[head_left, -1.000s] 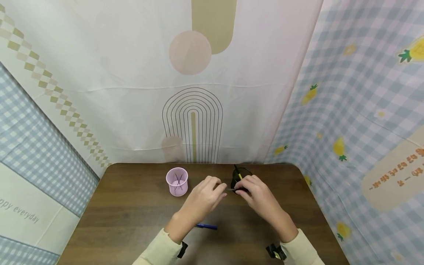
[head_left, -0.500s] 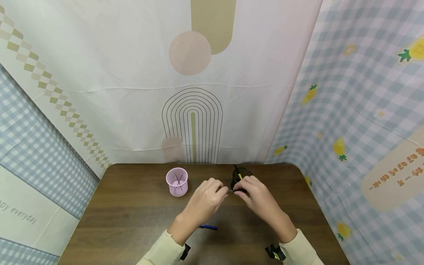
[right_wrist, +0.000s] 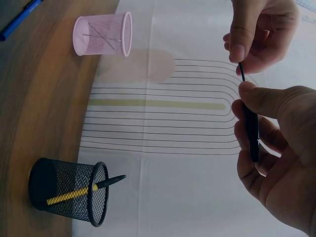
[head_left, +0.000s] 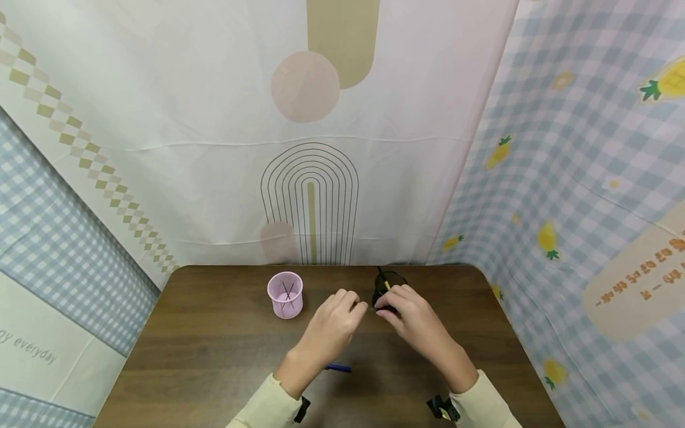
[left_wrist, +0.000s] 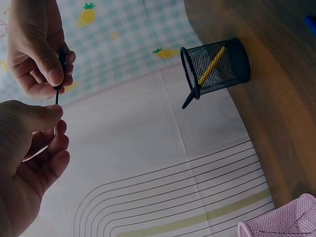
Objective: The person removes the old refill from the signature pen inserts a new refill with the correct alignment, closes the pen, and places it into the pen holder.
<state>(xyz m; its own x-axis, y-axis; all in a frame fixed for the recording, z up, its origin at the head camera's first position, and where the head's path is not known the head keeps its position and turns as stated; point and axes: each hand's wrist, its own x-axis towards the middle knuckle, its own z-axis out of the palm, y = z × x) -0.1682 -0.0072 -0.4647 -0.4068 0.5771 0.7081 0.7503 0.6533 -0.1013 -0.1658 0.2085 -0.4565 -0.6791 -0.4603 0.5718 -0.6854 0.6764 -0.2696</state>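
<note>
My left hand (head_left: pixel 327 326) and right hand (head_left: pixel 413 316) meet above the table, fingertips almost together. Between them is a slim tool with a black handle (right_wrist: pixel 252 133) and a thin metal shaft (left_wrist: pixel 57 97); its exact kind cannot be told. The right hand holds the handle, thumb pressed along it. With thumb and fingers, the left hand pinches the shaft, and a shiny thin edge shows below its thumb in the left wrist view. Just behind the right hand stands a black mesh pen cup (right_wrist: pixel 64 190), holding a yellow and black pen (right_wrist: pixel 74 194).
A pink mesh pen cup (head_left: pixel 286 295) stands left of the hands, with thin dark sticks crossed inside. On the brown table (head_left: pixel 214 356), a blue pen (head_left: pixel 339 368) lies partly behind the left forearm. Patterned cloth (head_left: pixel 214 178) hangs beyond the table's back edge.
The left hand has shifted slightly right and closer to the right hand, so less of the metal shaft shows between them. Cups and blue pen stay put.
</note>
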